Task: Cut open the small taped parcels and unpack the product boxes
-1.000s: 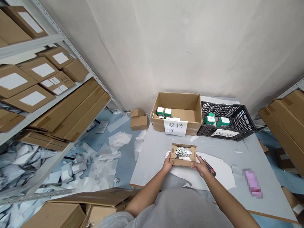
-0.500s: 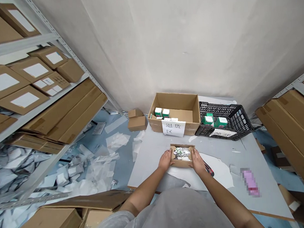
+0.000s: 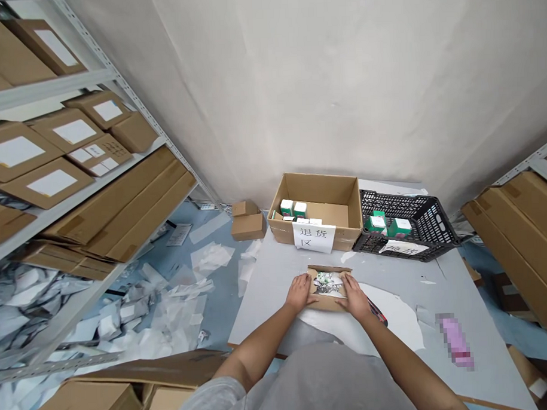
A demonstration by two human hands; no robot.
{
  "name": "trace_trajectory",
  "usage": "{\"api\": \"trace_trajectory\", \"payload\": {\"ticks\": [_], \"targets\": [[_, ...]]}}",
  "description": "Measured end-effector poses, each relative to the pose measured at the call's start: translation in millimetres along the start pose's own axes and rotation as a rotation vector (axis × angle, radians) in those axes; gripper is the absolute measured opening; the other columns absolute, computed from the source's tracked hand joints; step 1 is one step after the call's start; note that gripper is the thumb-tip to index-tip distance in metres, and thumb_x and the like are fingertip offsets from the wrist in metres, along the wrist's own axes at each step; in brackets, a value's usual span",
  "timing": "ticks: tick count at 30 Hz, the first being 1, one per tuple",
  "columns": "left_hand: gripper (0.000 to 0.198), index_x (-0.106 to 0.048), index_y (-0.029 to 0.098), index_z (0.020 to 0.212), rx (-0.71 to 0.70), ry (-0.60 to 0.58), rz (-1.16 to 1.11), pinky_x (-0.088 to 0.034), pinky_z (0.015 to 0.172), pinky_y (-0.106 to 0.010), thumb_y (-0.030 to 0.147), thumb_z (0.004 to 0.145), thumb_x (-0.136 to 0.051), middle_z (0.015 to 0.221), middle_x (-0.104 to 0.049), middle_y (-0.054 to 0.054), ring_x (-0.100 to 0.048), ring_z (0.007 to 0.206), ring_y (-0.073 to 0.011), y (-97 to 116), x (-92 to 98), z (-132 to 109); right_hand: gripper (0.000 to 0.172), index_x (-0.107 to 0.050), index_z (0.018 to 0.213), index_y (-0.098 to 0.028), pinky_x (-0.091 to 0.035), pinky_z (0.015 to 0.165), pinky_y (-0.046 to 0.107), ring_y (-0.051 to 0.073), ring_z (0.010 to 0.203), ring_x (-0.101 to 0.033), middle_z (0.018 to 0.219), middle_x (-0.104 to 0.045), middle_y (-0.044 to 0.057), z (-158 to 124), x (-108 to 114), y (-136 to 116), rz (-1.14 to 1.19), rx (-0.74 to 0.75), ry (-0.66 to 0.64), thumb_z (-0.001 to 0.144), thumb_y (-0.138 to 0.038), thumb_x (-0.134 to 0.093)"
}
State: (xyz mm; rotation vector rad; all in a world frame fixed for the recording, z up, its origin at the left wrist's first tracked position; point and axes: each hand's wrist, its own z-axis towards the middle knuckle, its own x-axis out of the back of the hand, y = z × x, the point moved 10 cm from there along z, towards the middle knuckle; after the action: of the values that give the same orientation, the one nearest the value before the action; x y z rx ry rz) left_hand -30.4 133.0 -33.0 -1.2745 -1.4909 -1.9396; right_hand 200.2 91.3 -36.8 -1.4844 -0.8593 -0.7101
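A small open cardboard box (image 3: 328, 273) lies on the grey table (image 3: 276, 276) in front of me, with white and green packed contents showing inside. My left hand (image 3: 298, 291) presses on its left side, fingers curled over the flap. Gripping the right side is my right hand (image 3: 355, 298), its fingers wrapped over that edge. A red and black cutter (image 3: 376, 312) lies on the table just right of my right hand, on a white sheet (image 3: 394, 320).
A larger open carton (image 3: 318, 212) with a paper label holds green and white boxes at the table's back. A black plastic crate (image 3: 409, 224) stands to its right. Shelves with cartons flank both sides. Torn paper litters the floor (image 3: 169, 292) at left. A pink blurred object (image 3: 455, 341) lies at right.
My hands moved from the box's near corners up onto its two sides and folded the flaps inward. The box looks narrower now.
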Motion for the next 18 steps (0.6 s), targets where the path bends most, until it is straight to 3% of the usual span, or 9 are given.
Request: {"api": "trace_trajectory", "payload": {"ticks": [3,6,9,11,14,18], "targets": [[0.046,-0.058,0.022,0.133,0.134,0.238,-0.113,-0.046,0.115,-0.053,0.052,0.099,-0.064,0.137,-0.06,-0.016,-0.058,0.133,-0.0333,-14.9,21.8,4.7,0.067,-0.057,0.146,-0.016,-0.045,0.118,0.049,0.034,0.135,-0.058,0.15,-0.057,0.021,9.4,25.4,20.0,0.261,-0.105,0.246,0.093,-0.056,-0.06],[0.039,-0.057,0.021,0.138,0.322,0.382,-0.323,-0.046,0.116,-0.049,0.042,0.105,-0.05,0.137,-0.061,-0.015,-0.058,0.133,-0.0295,-35.2,24.9,16.5,0.078,-0.058,0.142,-0.012,-0.054,0.104,0.049,0.031,0.102,-0.068,0.143,-0.06,0.024,22.4,38.5,47.2,0.449,-0.322,0.403,0.087,-0.068,-0.058],[0.039,-0.063,0.023,0.13,0.356,0.292,-0.536,-0.045,0.115,-0.042,0.049,0.105,-0.047,0.131,-0.069,-0.012,-0.061,0.13,-0.0262,-38.4,5.9,40.1,0.076,-0.067,0.13,-0.014,-0.057,0.095,0.044,0.027,0.09,-0.069,0.136,-0.067,0.021,41.2,36.0,53.2,0.598,-0.402,0.368,0.082,-0.072,-0.062],[0.042,-0.068,0.023,0.114,0.374,0.246,-0.626,-0.049,0.108,-0.037,0.058,0.103,-0.046,0.119,-0.073,-0.009,-0.066,0.118,-0.0245,-39.0,-4.0,50.8,0.066,-0.072,0.117,-0.016,-0.059,0.083,0.04,0.027,0.085,-0.07,0.115,-0.076,0.015,50.5,26.4,51.8,0.698,-0.447,0.274,0.083,-0.072,-0.061],[0.049,-0.064,0.023,0.093,0.446,0.275,-0.698,-0.052,0.092,-0.033,0.068,0.1,-0.045,0.096,-0.072,-0.004,-0.067,0.095,-0.022,-44.3,-11.3,55.5,0.056,-0.072,0.11,-0.018,-0.058,0.065,0.034,0.025,0.071,-0.07,0.083,-0.075,0.007,53.5,12.2,49.9,0.783,-0.546,0.174,0.088,-0.068,-0.058],[0.052,-0.053,0.024,0.076,0.545,0.357,-0.749,-0.049,0.079,-0.028,0.072,0.096,-0.048,0.075,-0.061,0.002,-0.06,0.078,-0.0175,-51.7,-18.6,53.4,0.048,-0.071,0.105,-0.02,-0.056,0.064,0.031,0.022,0.062,-0.069,0.07,-0.071,0.002,54.8,11.9,47.0,0.747,-0.573,0.2,0.093,-0.063,-0.055]]}}
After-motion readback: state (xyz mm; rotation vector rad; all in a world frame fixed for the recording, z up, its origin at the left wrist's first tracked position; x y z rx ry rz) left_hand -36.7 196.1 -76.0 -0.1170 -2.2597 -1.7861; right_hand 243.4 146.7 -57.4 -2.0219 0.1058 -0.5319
